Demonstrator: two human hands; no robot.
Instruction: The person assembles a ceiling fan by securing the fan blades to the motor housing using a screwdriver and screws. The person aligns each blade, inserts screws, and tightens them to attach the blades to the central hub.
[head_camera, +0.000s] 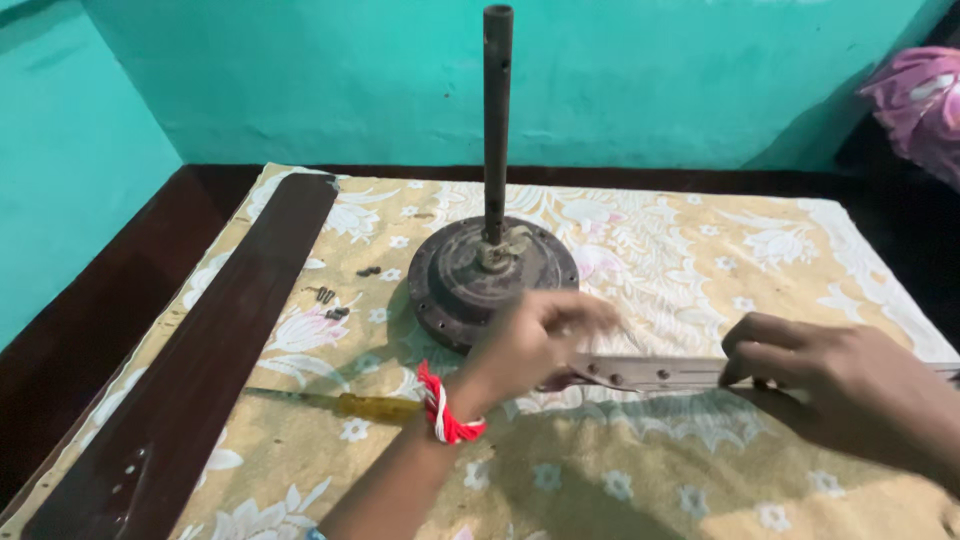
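left hand: (535, 335) centre of frame, red and white thread band (440, 405) on the wrist. Fingers curled over the near end of the fan blade bracket (650, 372), thumb under it. Motion blur on the fingertips, so the grip looks like a pinch but can't confirm.
right hand: (830, 370) right of centre, palm down, fingers pressed together on top of the bracket further along, holding it flat against the cloth.
bracket: flat metal strip with small holes at its left end, lying lower centre to right edge, just in front of the motor hub and apart from it.
motor hub: (470, 285) round, dark, rusty ceiling fan body, upper centre, sitting on the cloth. Screw holes around the rim.
down rod: (497, 110) upright tube out of the hub's middle, reaching the top of the frame.
loose blade: (200, 350) long dark brown fan blade, left side, running diagonally from upper left to lower left corner, holes at its near end.
screws: (330, 300) few small dark ones scattered between blade and hub.
screwdriver: (350, 404) yellow handle, lower left of centre, partly behind the left wrist.
cloth: (700, 240) cream floral sheet over a dark table.
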